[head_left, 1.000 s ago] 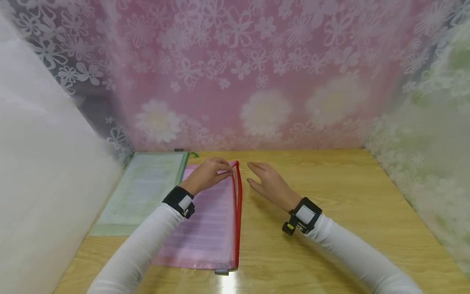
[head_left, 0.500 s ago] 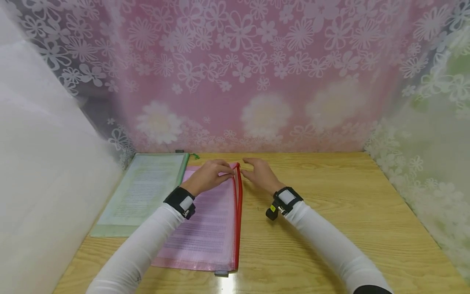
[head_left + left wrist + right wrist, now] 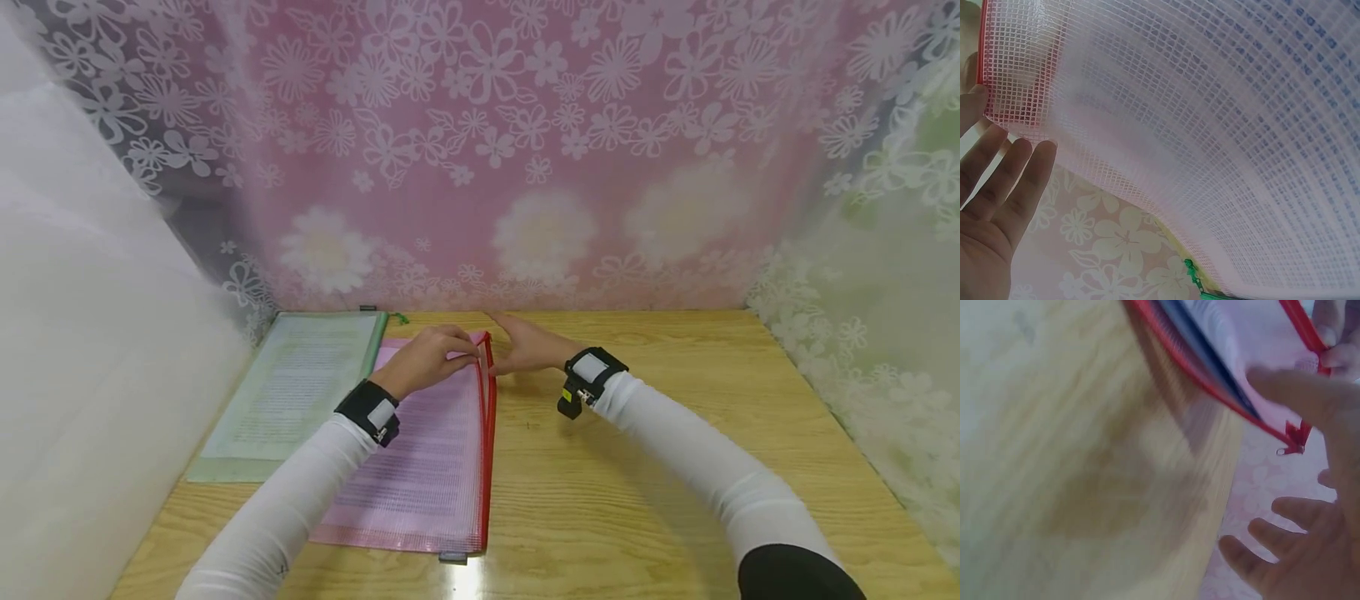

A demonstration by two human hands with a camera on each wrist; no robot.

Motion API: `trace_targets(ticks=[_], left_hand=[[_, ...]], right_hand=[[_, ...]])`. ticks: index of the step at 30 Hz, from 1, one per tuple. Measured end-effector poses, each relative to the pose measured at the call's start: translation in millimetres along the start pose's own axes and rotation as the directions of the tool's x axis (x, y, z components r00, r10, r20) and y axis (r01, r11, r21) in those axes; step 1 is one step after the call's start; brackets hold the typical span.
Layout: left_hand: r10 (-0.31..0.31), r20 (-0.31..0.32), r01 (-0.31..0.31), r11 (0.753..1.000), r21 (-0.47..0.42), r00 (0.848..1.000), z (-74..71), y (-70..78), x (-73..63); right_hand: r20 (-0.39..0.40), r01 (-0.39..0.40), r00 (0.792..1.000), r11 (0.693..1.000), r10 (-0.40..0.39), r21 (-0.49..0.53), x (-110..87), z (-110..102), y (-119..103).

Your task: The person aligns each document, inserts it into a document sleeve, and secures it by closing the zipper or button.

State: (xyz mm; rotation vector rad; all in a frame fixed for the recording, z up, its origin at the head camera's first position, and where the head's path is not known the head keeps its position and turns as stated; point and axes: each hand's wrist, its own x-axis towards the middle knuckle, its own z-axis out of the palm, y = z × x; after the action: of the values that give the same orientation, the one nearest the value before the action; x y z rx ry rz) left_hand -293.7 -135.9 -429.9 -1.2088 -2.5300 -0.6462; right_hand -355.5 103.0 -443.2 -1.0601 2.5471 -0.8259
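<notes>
A pink mesh zipper pouch (image 3: 420, 467) with a printed sheet inside lies on the table, its red zipper (image 3: 488, 467) unzipped along the right side. My left hand (image 3: 423, 358) pinches one zipper edge near the far corner and lifts it, as the left wrist view also shows. At that corner is my right hand (image 3: 528, 343), fingers spread and fairly straight. In the right wrist view its thumb (image 3: 1291, 387) is at the pouch's mouth; whether it touches the mesh I cannot tell. The zipper pull (image 3: 1290, 450) hangs at the corner, and something dark edges the inside.
To the left lies a green zipper pouch (image 3: 300, 392) holding a printed sheet, with a green cord (image 3: 401, 318) at its far corner. The wooden table (image 3: 675, 433) meets a pink flowered curtain (image 3: 525, 167) behind, with pale sheets at both sides.
My right hand has moved left to the pouch's far right corner, its forearm swinging round with it. The left hand keeps its pinch, almost still.
</notes>
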Motion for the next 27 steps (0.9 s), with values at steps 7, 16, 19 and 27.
trace_targets(ticks=[7, 16, 19, 27], left_hand=[[0.008, 0.000, -0.008, 1.000, -0.010, 1.000, 0.1, 0.4, 0.1], [-0.004, 0.031, 0.004, 1.000, -0.026, 1.000, 0.6, -3.7, 0.2], [0.010, 0.035, -0.009, 1.000, -0.022, 0.999, 0.3, -4.9, 0.1], [0.043, 0.079, -0.043, 0.999, 0.003, 0.996, -0.3, -3.0, -0.5]], right_hand=[[0.095, -0.026, 0.995, 0.995, 0.018, 0.092, 1.4, -16.4, -0.6], [0.022, -0.061, 0.998, 0.983, 0.058, 0.174, 5.3, -16.0, 1.4], [-0.002, -0.050, 0.999, 0.980, 0.051, 0.193, 5.7, -14.8, 1.1], [-0.064, -0.017, 0.998, 0.983, 0.029, 0.183, 8.1, -7.1, 4.8]])
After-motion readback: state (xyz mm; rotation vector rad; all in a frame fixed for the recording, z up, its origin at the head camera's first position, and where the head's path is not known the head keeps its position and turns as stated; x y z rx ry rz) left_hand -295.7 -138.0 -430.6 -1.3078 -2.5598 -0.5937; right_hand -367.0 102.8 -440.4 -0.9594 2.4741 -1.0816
